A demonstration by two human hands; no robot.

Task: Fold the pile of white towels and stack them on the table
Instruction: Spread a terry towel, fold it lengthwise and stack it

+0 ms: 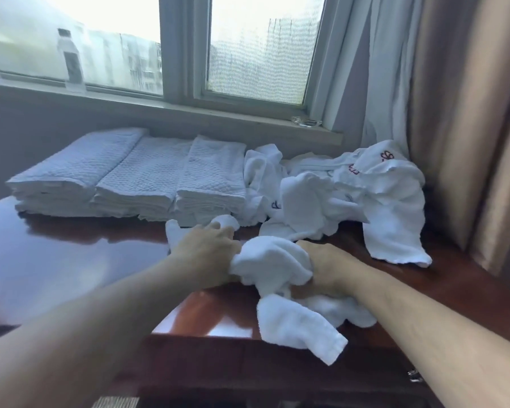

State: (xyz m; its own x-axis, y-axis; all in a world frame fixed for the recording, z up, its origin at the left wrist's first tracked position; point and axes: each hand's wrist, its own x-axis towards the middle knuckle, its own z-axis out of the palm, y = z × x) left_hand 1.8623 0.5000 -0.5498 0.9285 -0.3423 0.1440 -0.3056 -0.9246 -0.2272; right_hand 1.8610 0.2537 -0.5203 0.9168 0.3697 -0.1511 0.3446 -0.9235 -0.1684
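Now both hands, left hand [209, 245] and right hand [326, 269], grip the crumpled white towel [273, 260] between them at lower centre, its loose end hanging toward the tabletop [71, 260] edge.

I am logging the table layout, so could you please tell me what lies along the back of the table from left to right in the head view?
Left folded stack → middle folded stack → right folded stack → unfolded towel pile → curtain.
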